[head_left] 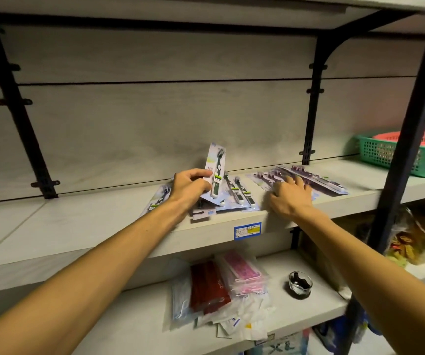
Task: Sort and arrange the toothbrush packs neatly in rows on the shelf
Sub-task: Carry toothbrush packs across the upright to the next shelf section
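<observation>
My left hand pinches a dark-brush blister pack upright; my right hand, fingers spread flat, presses the purple packs (long axes running back-right).

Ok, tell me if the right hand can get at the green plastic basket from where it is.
Probably not yet. The right hand rests on the purple toothbrush packs, and the green plastic basket sits beyond the black shelf post.
</observation>
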Motion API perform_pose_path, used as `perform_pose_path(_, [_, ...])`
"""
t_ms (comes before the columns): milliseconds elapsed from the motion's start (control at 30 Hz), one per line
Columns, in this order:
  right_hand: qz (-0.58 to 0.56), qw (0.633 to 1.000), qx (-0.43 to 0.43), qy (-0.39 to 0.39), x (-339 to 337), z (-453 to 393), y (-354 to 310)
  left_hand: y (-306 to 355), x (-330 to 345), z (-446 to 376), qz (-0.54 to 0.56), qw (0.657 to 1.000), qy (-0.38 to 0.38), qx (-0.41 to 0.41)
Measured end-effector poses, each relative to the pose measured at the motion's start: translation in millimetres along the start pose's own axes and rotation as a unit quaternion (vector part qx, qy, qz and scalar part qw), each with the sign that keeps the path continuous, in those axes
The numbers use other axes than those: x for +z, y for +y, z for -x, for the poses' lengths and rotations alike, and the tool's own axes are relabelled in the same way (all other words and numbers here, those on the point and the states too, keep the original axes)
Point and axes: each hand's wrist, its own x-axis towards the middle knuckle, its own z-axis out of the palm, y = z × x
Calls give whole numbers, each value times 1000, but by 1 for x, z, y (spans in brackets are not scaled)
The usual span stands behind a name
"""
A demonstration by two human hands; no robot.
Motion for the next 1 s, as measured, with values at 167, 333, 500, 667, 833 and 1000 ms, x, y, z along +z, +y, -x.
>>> perform_pose_path(167, [-153, 979, -87, 100, 1, 9, -22, 2, 0, 6, -98, 993, 7, 68])
perform_pose_path(333, [-214, 961, -170, 50, -8, 14, -35, 9, 8, 10, -184, 973, 23, 136])
perform_pose_path(500, [-282, 943, -167, -51, -2, 15, -44, 10, 16, 6, -202, 973, -62, 97])
perform_pose_path(667, [-334, 931, -136, -60, 3, 5, -47, 2, 6, 1, -172, 973, -110, 111])
perform_pose_path(833, [-248, 953, -159, -76, 11, -6, -50, -13, -19, -5, -352, 919, -59, 169])
perform_pose_path(1000, [-165, 974, -155, 17, 13, -11, -58, -37, -39, -7, -468, 870, -76, 137])
